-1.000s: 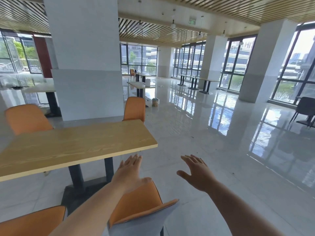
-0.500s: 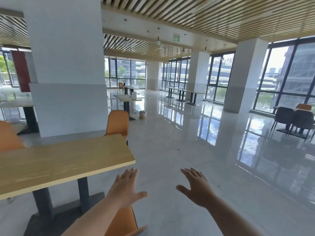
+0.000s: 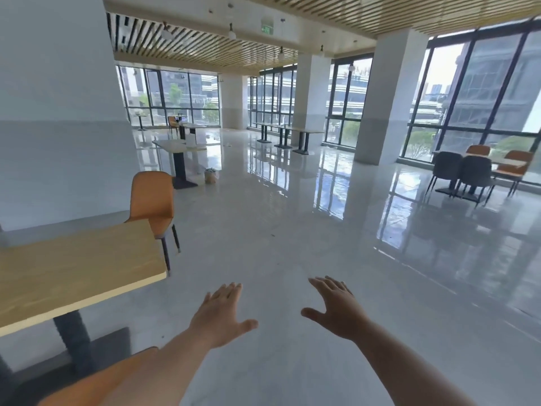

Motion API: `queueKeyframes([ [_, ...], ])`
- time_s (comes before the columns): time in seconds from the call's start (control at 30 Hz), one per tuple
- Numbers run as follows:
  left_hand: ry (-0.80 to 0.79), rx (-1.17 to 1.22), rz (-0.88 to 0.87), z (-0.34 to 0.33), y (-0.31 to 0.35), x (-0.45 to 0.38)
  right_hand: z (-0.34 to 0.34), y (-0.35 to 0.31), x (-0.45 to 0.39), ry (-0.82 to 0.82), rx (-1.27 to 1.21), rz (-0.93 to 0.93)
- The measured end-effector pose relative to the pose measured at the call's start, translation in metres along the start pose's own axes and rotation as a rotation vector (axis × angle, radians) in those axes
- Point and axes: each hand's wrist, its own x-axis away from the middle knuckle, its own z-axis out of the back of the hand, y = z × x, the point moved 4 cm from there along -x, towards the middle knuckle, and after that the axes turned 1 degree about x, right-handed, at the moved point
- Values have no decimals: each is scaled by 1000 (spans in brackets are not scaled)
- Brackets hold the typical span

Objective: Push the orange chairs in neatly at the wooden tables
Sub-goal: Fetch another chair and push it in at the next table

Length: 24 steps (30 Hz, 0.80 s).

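Note:
A wooden table (image 3: 70, 268) fills the left side, on a dark pedestal. An orange chair (image 3: 152, 200) stands at its far right corner, seat partly under the top. A sliver of another orange chair (image 3: 70, 391) shows at the bottom left, mostly hidden by my forearm. My left hand (image 3: 222, 315) and my right hand (image 3: 336, 309) are stretched forward over the bare floor, fingers straight and spread, touching nothing. At the far right, orange chairs (image 3: 515, 164) and dark chairs (image 3: 465, 171) surround another table.
A big white pillar (image 3: 58, 112) rises behind the wooden table. Beyond it stand a pale table (image 3: 178, 146) and a small basket (image 3: 210, 175) on the floor. More tables and pillars line the windows. Glossy floor (image 3: 292, 230) stretches ahead.
The view has turned right and lifted. The near orange chair under my left hand has slipped out of sight at the bottom left. Both hands now hover over floor, free of the chair.

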Motion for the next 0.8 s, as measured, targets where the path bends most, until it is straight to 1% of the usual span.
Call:
queueKeyframes([
  [0.13,-26,-3,-28,-10,15,-59,-14,40,-27,-22,-22,-53],
  [0.27,-27,-2,-79,-16,22,-128,-26,70,-74,-37,-24,-75],
  [0.4,-35,-4,-110,-20,15,-206,-34,98,-137,-16,-10,-101],
  [0.6,-65,-25,-141,-4,4,-327,-33,141,-235,-1,-6,-140],
  [0.8,-32,-31,-149,1,4,-448,-40,205,-337,0,-1,-134],
])
